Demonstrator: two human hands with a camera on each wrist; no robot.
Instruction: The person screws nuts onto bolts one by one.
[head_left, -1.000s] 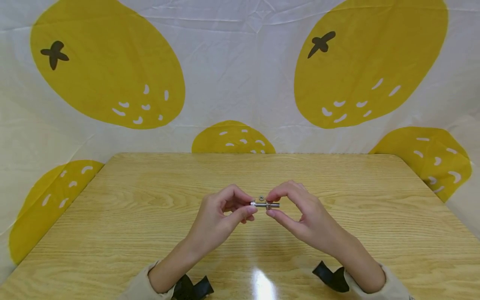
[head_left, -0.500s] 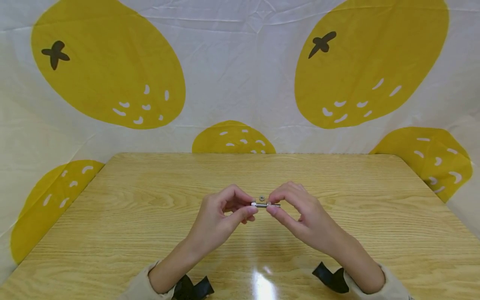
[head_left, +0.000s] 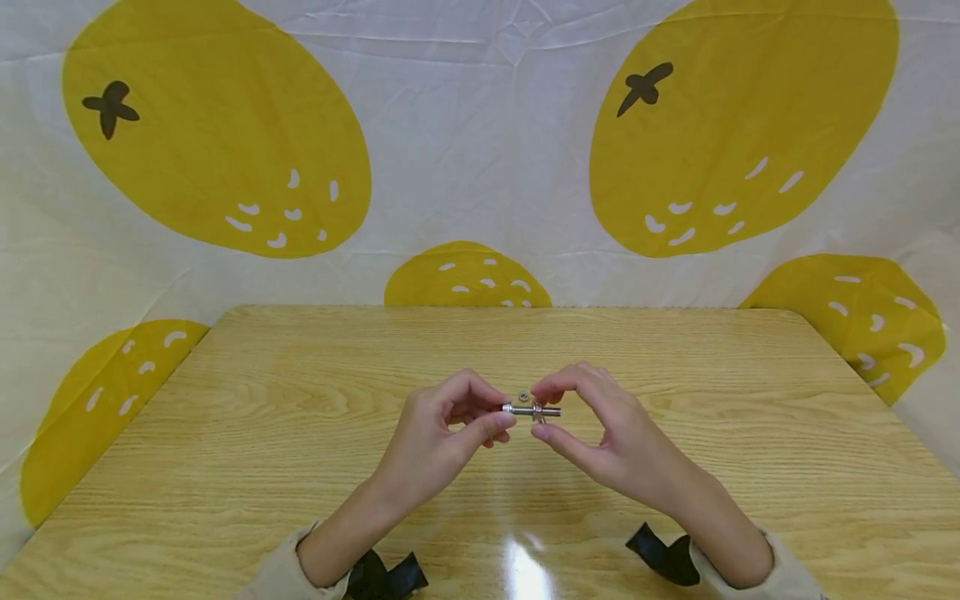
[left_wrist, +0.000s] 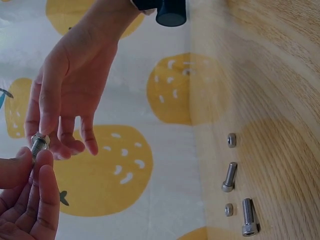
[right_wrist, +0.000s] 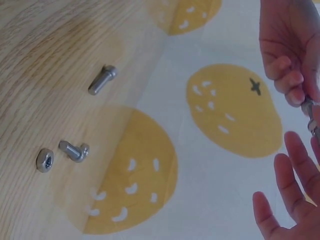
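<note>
My left hand pinches the head of a silver bolt between thumb and index finger, with the shaft pointing right. A hex nut sits partway along the threads. Thumb and index finger of my right hand stand on opposite sides of this nut, fingertips right at its edges. In the left wrist view, the right index fingertip meets the nut, while the other right fingers hang loosely. The right wrist view shows the bolt and nut only at its edge, partly hidden by fingers.
A loose nut lies on the wooden table just behind the held bolt. The left wrist view shows two bolts, one shorter and one longer, beside two nuts. A lemon-patterned cloth hangs behind the table.
My right thumb and index finger roll around the nut, then swing back and part slightly, baring more of it. My left hand and the bolt stay in place.
</note>
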